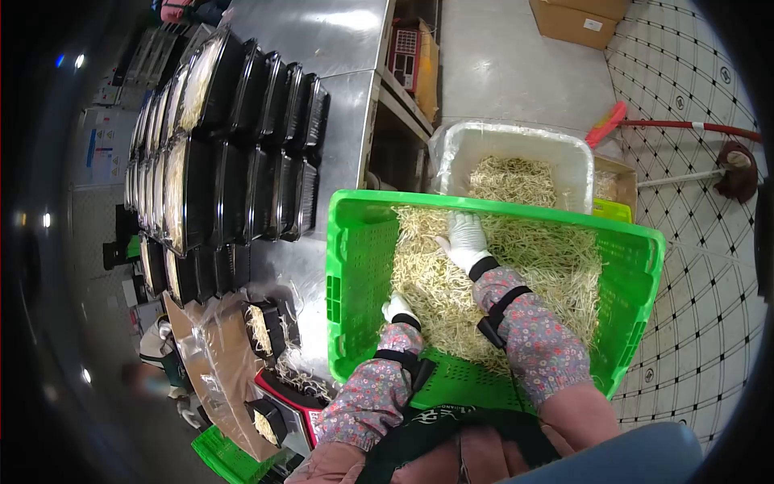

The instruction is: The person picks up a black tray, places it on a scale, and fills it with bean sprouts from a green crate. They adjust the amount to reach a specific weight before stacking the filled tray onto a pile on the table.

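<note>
A large green crate (pixel 349 234) holds a thick layer of pale bean sprouts (pixel 439 282). My right hand (pixel 465 238), in a white glove, lies on the sprouts near the crate's far side, its fingers stretched out and slightly spread. My left hand (pixel 397 308), gloved too, is at the left edge of the sprouts, beside the crate's left wall. Its fingers are partly hidden, and whether they hold sprouts cannot be made out.
Stacked black trays (pixel 210 194) stand on the steel table (pixel 334 105) at left, above a red scale (pixel 294 407) and a cardboard box (pixel 214 355). A white tub (pixel 587 173) of sprouts sits beyond the crate. A co-worker (pixel 161 347) is at lower left.
</note>
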The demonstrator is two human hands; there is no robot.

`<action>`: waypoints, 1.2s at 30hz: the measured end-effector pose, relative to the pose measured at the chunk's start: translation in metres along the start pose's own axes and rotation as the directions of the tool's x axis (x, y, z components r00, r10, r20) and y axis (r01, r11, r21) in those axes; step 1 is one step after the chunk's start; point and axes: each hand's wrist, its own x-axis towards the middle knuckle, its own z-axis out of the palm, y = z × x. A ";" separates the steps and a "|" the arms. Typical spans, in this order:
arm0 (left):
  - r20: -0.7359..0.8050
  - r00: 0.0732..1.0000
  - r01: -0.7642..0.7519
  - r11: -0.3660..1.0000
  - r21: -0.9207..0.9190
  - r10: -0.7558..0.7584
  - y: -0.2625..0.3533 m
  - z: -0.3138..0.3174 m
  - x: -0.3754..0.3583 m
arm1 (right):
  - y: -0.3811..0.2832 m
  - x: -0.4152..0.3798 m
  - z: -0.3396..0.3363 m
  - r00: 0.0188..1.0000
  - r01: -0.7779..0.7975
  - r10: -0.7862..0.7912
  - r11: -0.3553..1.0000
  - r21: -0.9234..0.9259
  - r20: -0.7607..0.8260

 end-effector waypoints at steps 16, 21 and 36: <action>-0.258 0.962 0.071 0.839 0.539 0.084 -0.091 -0.017 0.034 | -0.014 0.026 0.017 0.955 -0.169 0.199 0.975 -0.145 0.222; -0.179 0.939 -0.174 0.854 0.490 0.294 -0.073 -0.013 -0.008 | -0.015 0.026 0.000 0.866 -0.108 0.144 0.989 -0.102 0.480; 0.567 0.633 0.701 0.700 -0.133 -0.527 0.062 0.018 -0.066 | 0.001 0.012 0.006 0.620 -0.380 -0.216 0.759 0.529 0.755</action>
